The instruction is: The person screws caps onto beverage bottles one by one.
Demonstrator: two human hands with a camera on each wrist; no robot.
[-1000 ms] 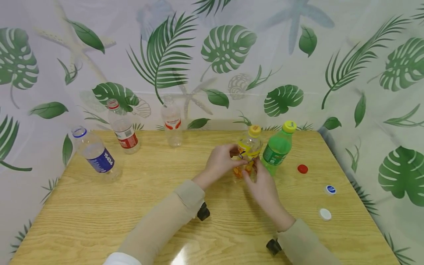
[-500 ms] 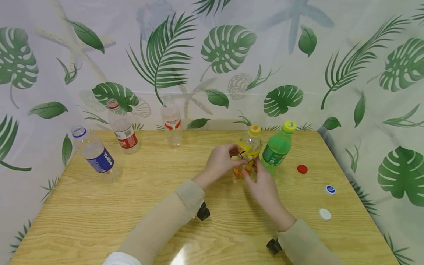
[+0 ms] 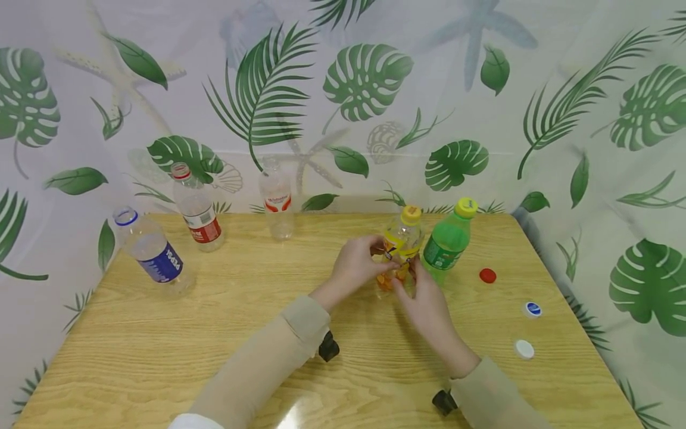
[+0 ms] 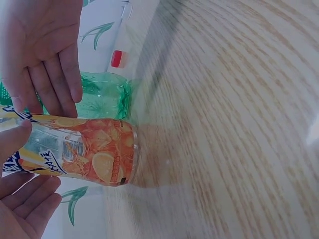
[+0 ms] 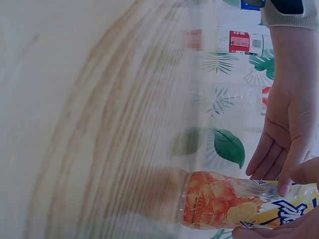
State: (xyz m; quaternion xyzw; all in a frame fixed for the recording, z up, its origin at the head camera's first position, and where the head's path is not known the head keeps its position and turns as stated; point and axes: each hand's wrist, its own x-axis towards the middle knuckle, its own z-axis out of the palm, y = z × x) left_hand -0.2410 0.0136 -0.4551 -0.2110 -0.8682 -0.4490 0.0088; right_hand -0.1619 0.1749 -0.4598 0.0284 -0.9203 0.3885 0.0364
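An orange drink bottle (image 3: 403,241) with a yellow cap (image 3: 411,215) stands upright on the wooden table, its label printed with orange slices. My left hand (image 3: 356,262) grips it from the left, thumb across the front. From the right, my right hand (image 3: 429,304) holds the same bottle between thumb and fingers. In the left wrist view the bottle's base (image 4: 130,154) meets the tabletop. Close beside it on the right stands a green bottle (image 3: 449,238), also with a yellow cap.
Uncapped bottles stand at the left and back: a Pepsi-labelled bottle (image 3: 161,262), a red-labelled bottle (image 3: 200,217) and a clear bottle (image 3: 278,205). Loose caps lie at right: red (image 3: 488,275), blue-and-white (image 3: 533,309), white (image 3: 524,349). A leaf-patterned curtain (image 3: 332,89) hangs behind the table.
Both hands stay on the orange drink bottle in nearly the same pose. The whole head view has shifted slightly; the bottles and caps keep their places.
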